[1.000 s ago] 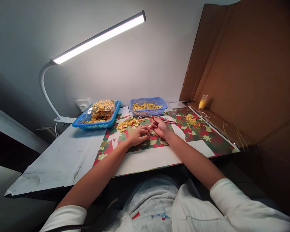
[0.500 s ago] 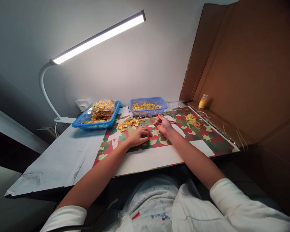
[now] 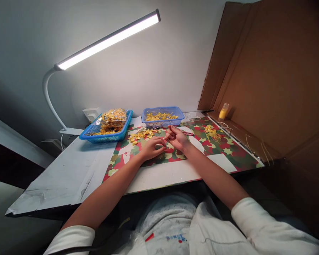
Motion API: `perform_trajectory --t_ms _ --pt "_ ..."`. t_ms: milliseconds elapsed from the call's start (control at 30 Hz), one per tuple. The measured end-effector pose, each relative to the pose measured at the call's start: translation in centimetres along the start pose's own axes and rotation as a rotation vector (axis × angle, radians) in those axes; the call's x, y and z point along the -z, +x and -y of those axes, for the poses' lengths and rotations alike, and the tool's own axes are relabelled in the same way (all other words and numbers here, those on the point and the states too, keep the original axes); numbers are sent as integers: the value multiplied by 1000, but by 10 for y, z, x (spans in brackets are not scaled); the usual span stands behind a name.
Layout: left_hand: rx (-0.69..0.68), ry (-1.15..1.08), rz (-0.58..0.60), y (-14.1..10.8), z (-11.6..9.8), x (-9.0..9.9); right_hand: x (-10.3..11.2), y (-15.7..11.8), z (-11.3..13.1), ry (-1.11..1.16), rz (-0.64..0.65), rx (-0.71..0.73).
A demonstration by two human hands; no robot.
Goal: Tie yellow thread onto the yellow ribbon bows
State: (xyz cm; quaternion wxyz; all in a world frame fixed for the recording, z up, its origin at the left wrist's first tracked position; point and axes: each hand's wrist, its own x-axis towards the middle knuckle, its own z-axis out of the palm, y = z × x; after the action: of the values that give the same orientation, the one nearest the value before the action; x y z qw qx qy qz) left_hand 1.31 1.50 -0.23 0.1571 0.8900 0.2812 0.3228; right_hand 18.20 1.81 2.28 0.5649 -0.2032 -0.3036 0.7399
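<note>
My left hand [image 3: 153, 148] rests low over the patterned sheet [image 3: 172, 156], its fingers curled together; whatever they hold is too small to make out. Close against its fingertips is my right hand [image 3: 177, 139], closed in a pinch on something I cannot make out. Small yellow ribbon bows [image 3: 142, 135] lie in a loose pile just beyond my left hand. Partly behind my right hand shows a thin pink-red tool [image 3: 187, 133], its kind unclear.
A blue basket [image 3: 106, 139] holding bagged yellow pieces stands at left, and a second blue basket [image 3: 163, 123] with bows stands behind my hands. To the right are yellow strings [image 3: 212, 134], a small bottle [image 3: 223, 112] and a cardboard wall [image 3: 268, 71]. A lamp [image 3: 108, 41] hangs overhead.
My right hand has shifted slightly left, bringing its fingers up to those of my left hand. The left fingers have lifted a little; the baskets and piles look the same.
</note>
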Motion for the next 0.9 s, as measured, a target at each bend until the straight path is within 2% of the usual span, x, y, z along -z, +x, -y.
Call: perform_trajectory --t_ms 133,367,633,900 --pt "-5 40 -110 0 -2 2 -5 -7 1 11 102 -67" --pt "8 5 -83 0 -1 1 -4 -7 0 30 100 -87" --pt "289 -358 110 0 2 -6 0 -3 -6 -25 10 -21" --pt "485 -774 39 1 0 -5 6 5 -5 -22 -194 -36"
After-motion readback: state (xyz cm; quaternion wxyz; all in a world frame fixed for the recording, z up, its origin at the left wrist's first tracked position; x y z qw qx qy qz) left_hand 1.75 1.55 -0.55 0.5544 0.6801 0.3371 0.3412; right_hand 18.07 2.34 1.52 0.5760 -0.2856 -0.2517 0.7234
